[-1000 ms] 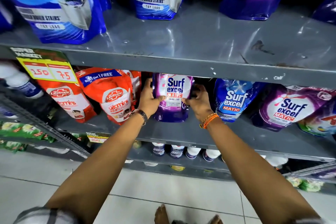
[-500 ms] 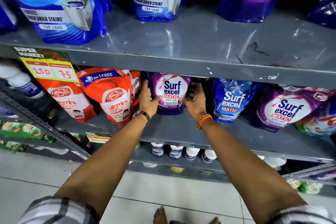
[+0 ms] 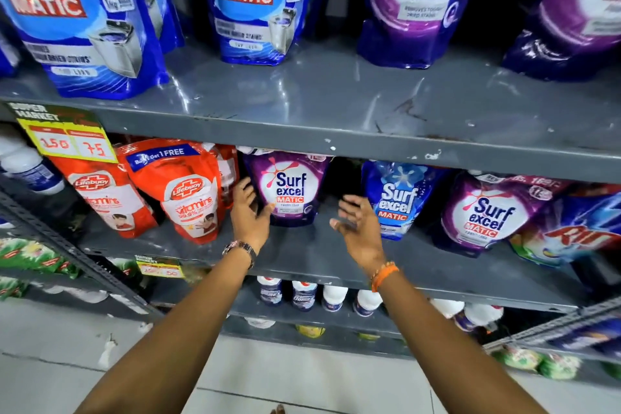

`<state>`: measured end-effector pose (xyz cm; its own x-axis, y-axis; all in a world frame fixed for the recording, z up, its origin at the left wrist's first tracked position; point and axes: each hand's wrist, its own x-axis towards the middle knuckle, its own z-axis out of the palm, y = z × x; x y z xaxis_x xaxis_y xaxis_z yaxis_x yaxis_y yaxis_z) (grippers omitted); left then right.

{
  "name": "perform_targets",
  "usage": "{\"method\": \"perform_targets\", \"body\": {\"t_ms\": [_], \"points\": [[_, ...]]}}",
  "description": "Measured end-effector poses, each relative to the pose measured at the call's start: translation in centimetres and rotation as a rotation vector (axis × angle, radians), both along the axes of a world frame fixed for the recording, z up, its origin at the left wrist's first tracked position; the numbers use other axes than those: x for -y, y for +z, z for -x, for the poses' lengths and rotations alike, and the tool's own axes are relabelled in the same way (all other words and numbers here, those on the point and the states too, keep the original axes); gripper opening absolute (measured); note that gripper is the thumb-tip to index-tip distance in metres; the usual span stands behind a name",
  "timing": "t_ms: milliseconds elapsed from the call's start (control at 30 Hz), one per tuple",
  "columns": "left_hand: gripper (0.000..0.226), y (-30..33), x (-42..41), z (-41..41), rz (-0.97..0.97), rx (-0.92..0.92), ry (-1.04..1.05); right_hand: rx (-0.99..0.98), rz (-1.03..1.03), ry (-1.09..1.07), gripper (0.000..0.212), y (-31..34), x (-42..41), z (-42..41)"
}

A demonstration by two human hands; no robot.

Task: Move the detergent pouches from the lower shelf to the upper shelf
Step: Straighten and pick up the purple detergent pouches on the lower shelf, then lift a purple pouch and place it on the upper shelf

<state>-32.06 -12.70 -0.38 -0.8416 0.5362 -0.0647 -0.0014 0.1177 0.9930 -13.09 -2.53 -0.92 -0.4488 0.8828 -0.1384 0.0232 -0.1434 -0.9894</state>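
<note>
A purple detergent pouch stands upright on the grey lower shelf, set back under the upper shelf. My left hand is open just left of it, fingers near its lower left edge. My right hand is open a little right of it, apart from the pouch. A blue pouch and another purple pouch stand further right on the same shelf. Large blue pouches and purple pouches stand on the upper shelf.
Red soap refill pouches crowd the lower shelf at the left, beside a yellow price tag. A colourful detergent pack lies at the far right. White bottles line the shelf below. Bare grey shelf surface shows between the upper pouches.
Both hands held the purple pouch by its sides and pushed it back on the lower shelf; now they have let go and drawn back, fingers spread.
</note>
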Motion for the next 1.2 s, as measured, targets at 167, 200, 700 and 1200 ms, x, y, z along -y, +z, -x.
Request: {"method": "perform_targets", "body": {"t_ms": [167, 200, 700, 1200], "points": [[0.027, -0.7, 0.8, -5.6, 0.005, 0.03, 0.135, 0.099, -0.044, -0.238, 0.031, -2.3, 0.3, -10.7], [0.012, -0.6, 0.9, -7.4, 0.036, 0.013, 0.104, 0.098, -0.022, -0.314, 0.035, -2.5, -0.1, -12.9], [0.106, -2.0, -14.8, -26.8, 0.252, -0.24, -0.729, 0.108, -0.188, -0.198, 0.085, -1.0, -11.2, -26.0], [0.118, -4.5, -13.8, -27.1, 0.168, -0.298, -0.699, 0.176, -0.228, -0.1, 0.06, -1.5, -9.3, -25.8]]}}
